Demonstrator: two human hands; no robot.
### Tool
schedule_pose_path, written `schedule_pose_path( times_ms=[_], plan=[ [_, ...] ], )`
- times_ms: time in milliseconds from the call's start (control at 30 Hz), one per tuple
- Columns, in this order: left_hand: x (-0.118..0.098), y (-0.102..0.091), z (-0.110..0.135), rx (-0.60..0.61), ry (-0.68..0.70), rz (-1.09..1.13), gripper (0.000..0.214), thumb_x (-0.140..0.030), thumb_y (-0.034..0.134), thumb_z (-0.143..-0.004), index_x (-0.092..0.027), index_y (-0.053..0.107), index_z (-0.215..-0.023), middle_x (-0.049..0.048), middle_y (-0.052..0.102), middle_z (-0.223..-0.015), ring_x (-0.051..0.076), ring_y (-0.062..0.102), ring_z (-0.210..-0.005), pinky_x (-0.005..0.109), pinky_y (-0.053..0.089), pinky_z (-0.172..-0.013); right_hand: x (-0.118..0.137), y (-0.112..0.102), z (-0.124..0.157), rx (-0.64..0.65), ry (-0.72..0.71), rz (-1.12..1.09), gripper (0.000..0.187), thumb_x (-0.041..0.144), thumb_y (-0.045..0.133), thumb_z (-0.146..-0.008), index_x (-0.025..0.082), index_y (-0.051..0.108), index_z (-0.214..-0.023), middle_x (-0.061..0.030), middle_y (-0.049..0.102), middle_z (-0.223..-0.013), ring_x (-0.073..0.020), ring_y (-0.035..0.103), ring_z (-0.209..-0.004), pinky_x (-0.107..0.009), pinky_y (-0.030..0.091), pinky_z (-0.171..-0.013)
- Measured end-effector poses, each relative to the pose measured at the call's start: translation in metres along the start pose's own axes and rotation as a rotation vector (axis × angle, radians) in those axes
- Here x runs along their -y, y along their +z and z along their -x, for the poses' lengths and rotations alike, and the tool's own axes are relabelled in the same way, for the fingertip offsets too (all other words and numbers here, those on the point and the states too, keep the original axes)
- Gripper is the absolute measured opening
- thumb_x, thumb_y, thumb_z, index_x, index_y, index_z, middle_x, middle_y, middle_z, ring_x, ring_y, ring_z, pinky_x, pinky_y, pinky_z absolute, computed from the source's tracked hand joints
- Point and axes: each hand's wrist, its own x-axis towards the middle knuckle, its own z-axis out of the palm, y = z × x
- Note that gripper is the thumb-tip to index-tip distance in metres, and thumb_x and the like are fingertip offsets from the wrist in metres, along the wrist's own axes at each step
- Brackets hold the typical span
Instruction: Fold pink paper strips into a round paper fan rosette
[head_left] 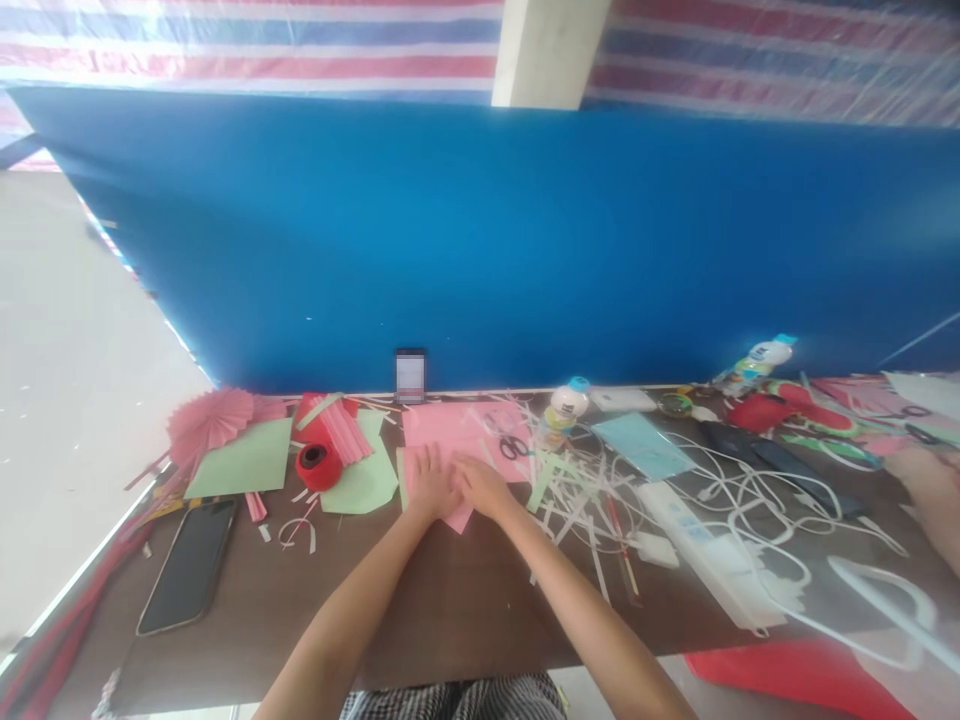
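Note:
Both my hands rest on a pink paper sheet [459, 519] lying on the brown table [450, 610]. My left hand [430, 482] lies flat on it with fingers stretched out. My right hand [480, 486] presses down beside it, fingers extended toward the left hand. More pink paper [442, 424] lies just behind, with black-handled scissors [511, 446] on it.
A red tape roll [318, 465], green paper [241, 460], a pink paper fan [210, 418] and a dark phone [189, 565] lie at left. A small phone [410, 375] leans on the blue partition [480, 240]. Paper strips, bottle [564, 410], power strip [705, 545] and cables lie at right.

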Motion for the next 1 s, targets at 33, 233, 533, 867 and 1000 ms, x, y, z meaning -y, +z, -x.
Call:
schedule_pose_path(
  times_ms=[33,233,533,867,1000],
  plan=[
    [0.001,0.000,-0.001,0.024,0.006,-0.005,0.068,-0.048,0.033,-0.080,-0.018,0.014,-0.138,0.0125,0.011,-0.145,0.038,0.005,-0.131,0.054,0.011,-0.103,0.003,0.008,-0.009,-0.016,-0.005,-0.058,0.042,0.021,0.025,-0.087,0.013,0.046,-0.122,-0.0103,0.047,-0.128,-0.0181,0.038,-0.121,-0.035,0.028,-0.101],
    [0.009,-0.007,-0.001,0.077,0.009,-0.010,0.058,-0.034,0.020,-0.086,-0.007,0.016,-0.137,0.0135,0.018,-0.143,0.027,0.012,-0.132,0.042,0.012,-0.107,-0.011,0.037,-0.023,-0.016,0.014,-0.005,0.051,0.029,0.018,-0.089,0.011,0.024,-0.136,-0.0089,0.027,-0.141,-0.0185,0.020,-0.131,-0.039,0.018,-0.107],
    [0.016,-0.025,0.014,0.002,-0.073,0.047,0.056,-0.051,0.029,-0.083,-0.029,0.027,-0.135,0.0046,0.019,-0.144,0.031,0.013,-0.132,0.047,0.015,-0.105,-0.024,0.040,-0.017,-0.056,0.090,0.171,0.054,0.037,0.022,-0.089,0.008,0.027,-0.134,-0.0129,0.028,-0.140,-0.0215,0.021,-0.130,-0.039,0.018,-0.107],
    [0.017,-0.029,0.014,0.018,-0.046,0.024,0.055,-0.051,0.032,-0.083,-0.031,0.026,-0.134,0.0086,0.018,-0.144,0.035,0.011,-0.131,0.052,0.011,-0.103,-0.041,0.038,-0.021,-0.033,-0.030,0.221,0.059,0.042,0.026,-0.087,0.006,0.026,-0.134,-0.0165,0.029,-0.139,-0.0255,0.021,-0.130,-0.043,0.021,-0.105],
    [0.018,-0.031,0.014,0.012,-0.036,0.022,0.056,-0.052,0.031,-0.082,-0.030,0.027,-0.134,0.0096,0.018,-0.144,0.038,0.011,-0.130,0.056,0.009,-0.101,-0.043,0.037,-0.023,-0.003,-0.017,0.217,0.063,0.046,0.027,-0.086,0.005,0.023,-0.135,-0.0176,0.023,-0.141,-0.0271,0.016,-0.131,-0.044,0.021,-0.105]
  ],
)
